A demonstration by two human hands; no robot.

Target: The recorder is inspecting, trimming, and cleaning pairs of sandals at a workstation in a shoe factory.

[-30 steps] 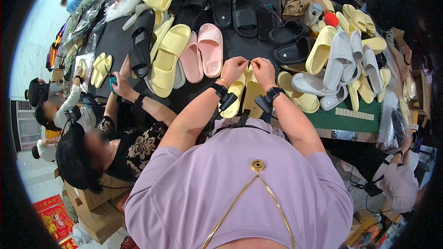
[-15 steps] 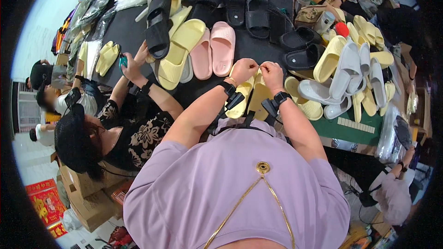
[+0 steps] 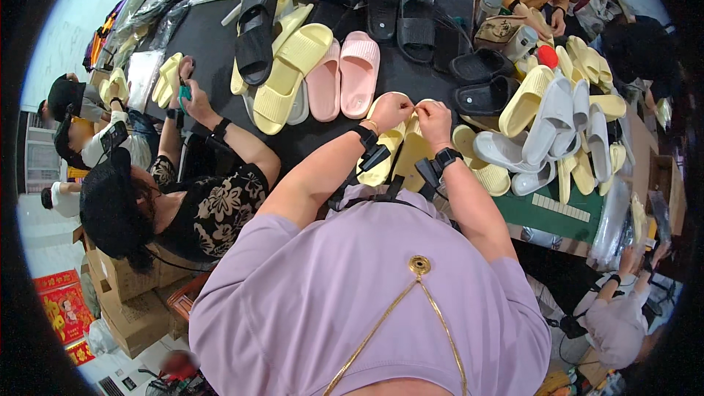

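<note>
Far L: a worker in a white top holds a yellow slipper [image 3: 114,86] beside a dark tabletop [image 3: 211,38] seen from above. Next, a co-worker in a black cap [image 3: 114,202] & floral top has one hand w/ teal-handled scissors [image 3: 185,95]. Half a sec ago this co-worker's other hand was beside the black slide [image 3: 255,33]; now it's over at the L, by a small yellow pair [image 3: 168,81]. Moving R: a large yellow slipper [image 3: 293,77] leans among others, then a pink pair [image 3: 342,77], both unmoved apart from a slight shift of the whole view.

Center, near edge: the wearer's L hand [image 3: 391,110], coming in from lower L, elbow out, forearm angled up & inward, wrist w/ black band & device. Its thumb & index tips are pinched together. Just below, btwn both wrists, a yellow slipper pair [image 3: 378,166] sits side by side on the tabletop, partly hidden by the hands. R hand [image 3: 434,123] mirrors the L: forearm up from lower R, wrist bent in, tips pinched & meeting the L's over the pair. What's btwn the fingers is too small to tell. This pose matches the prev frame, w/ hardly any change.

Farther R: black slides [image 3: 482,66], then a heap of gray slippers [image 3: 548,119] mixed w/ yellow ones, near a green mat [image 3: 529,217].
</note>
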